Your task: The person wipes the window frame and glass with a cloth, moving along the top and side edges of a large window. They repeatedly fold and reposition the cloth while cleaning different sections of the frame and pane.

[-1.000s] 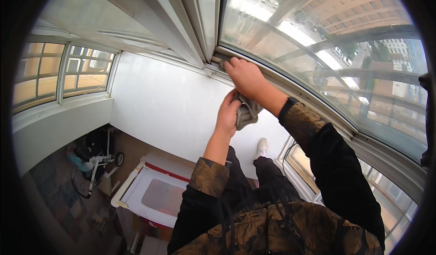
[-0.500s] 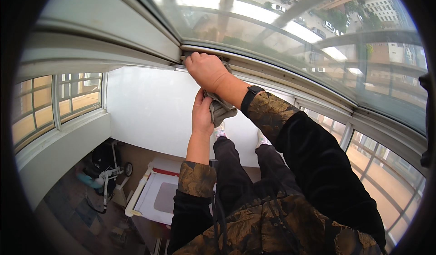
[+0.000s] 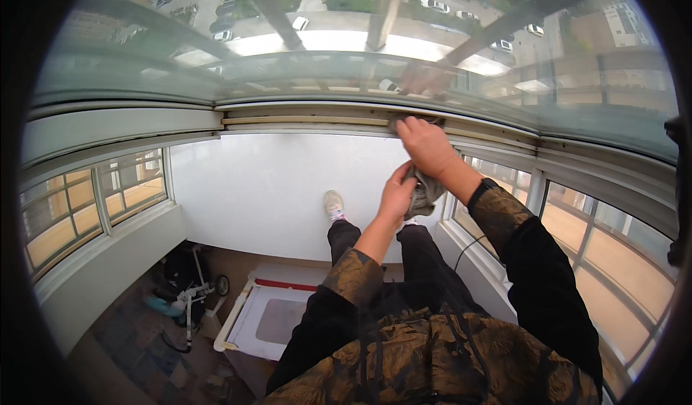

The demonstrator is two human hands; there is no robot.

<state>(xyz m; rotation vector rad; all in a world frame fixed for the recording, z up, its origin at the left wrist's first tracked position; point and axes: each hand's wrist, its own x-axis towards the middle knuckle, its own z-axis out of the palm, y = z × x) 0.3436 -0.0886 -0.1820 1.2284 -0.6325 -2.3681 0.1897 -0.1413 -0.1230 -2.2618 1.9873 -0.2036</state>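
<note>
A grey-brown cloth [image 3: 425,194] hangs bunched between my two hands. My right hand [image 3: 428,147] presses part of it into the window track [image 3: 310,122], its fingers closed over the fabric. Lower down and a little to the left, my left hand [image 3: 395,197] pinches the hanging part. Some of the cloth shows dark beyond my right fingertips, on the track. Directly past the track stands the window glass [image 3: 288,77], which faintly mirrors my hand. The pressed part of the cloth is mostly hidden under my right fingers.
My feet stand on a broad white surface [image 3: 252,181] below the window; one shoe [image 3: 334,204] shows plainly. A white table with red trim [image 3: 277,326] is lower down, beside a folded stroller [image 3: 189,286]. Side windows [image 3: 133,181] flank both sides. A dark cable [image 3: 468,250] runs at right.
Both hands and the cloth have moved right along the track, away from the sash's end at left. The view has turned, and more of the track and white surface shows.
</note>
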